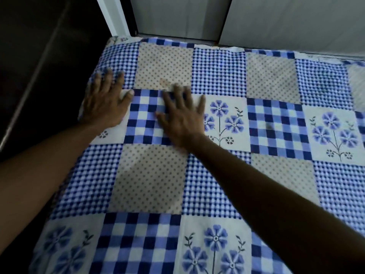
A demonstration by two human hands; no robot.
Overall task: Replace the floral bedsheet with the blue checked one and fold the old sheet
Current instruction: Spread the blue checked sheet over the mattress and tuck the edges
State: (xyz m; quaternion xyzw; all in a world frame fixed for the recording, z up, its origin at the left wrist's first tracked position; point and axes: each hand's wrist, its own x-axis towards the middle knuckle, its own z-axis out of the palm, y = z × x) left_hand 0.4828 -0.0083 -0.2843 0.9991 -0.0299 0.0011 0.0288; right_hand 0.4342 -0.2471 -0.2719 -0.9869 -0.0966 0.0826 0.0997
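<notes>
Blue checked sheet: spread over the bed, reaching its left edge and far edge.
Your left hand: fingers splayed, flat on the sheet near the left edge.
Your right hand: flat beside it, gripping nothing.

no readable text, labels, brands, numbers or signs anywhere
</notes>
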